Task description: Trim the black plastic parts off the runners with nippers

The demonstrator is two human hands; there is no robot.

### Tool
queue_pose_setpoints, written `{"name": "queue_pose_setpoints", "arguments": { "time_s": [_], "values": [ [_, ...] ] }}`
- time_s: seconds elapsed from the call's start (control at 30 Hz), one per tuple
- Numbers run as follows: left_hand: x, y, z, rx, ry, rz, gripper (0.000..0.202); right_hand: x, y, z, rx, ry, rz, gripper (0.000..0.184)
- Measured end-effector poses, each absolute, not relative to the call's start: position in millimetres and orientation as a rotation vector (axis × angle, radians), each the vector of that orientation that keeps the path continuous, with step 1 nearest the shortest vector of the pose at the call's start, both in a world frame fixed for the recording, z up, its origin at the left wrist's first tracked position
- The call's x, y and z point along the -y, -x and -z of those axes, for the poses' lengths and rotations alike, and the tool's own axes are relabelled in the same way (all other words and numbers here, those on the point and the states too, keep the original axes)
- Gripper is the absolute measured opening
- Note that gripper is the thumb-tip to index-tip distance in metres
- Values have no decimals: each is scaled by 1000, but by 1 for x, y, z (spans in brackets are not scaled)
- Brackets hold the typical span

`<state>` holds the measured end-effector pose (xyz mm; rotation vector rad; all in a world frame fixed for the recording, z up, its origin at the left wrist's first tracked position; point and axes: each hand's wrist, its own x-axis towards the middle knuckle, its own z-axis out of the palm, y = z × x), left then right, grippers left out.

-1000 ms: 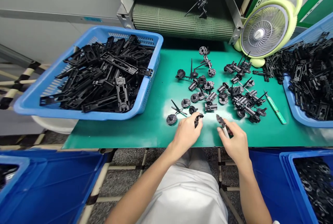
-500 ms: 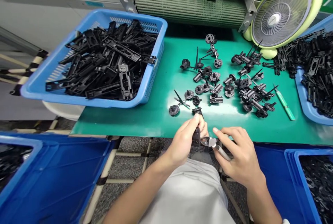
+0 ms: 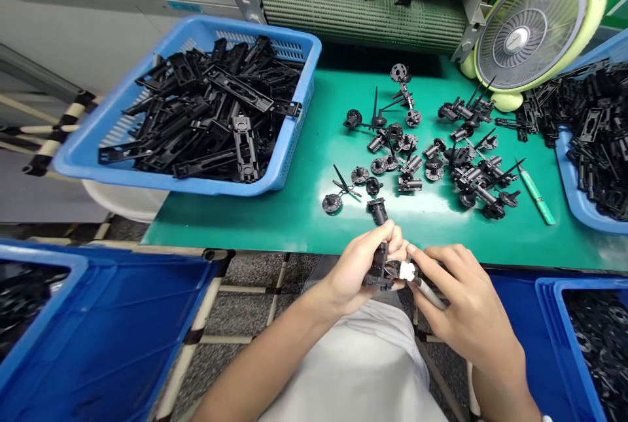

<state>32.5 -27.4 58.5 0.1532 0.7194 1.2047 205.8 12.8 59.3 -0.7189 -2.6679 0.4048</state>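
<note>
Gripping a black moulded plastic part in a closed left hand, the person holds it over their lap, just past the front edge of the green bench mat. The right hand curls around side cutters, whose jaws touch the part; how far they are parted I can't tell. A moment ago the part stood more upright in that grip. Ahead, a strip of open mat separates the hands from a loose black piece, with a blue basket off to the left.
</note>
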Motion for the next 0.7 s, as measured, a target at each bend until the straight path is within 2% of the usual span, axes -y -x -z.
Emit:
{"name": "queue_pose_setpoints", "arguments": {
  "time_s": [0.27,0.37,0.47,0.57,0.7],
  "values": [
    [22,-34,-58,-788,-163,-1223,41,-24,-205,-65,2767,688,-246,34],
    [21,-28,-49,-1052,-346,-1324,42,-36,-204,-47,2587,716,-460,29],
    [21,-17,-34,-1582,-746,-1330,41,-54,-204,-18,2102,959,-781,22],
    [13,-12,-21,-2148,-1201,-1024,31,-72,-203,12,1623,1221,-902,29],
    [-6,-21,-15,-2351,-1436,-555,55,-85,-203,38,1412,1224,-941,39]
  ]
}}
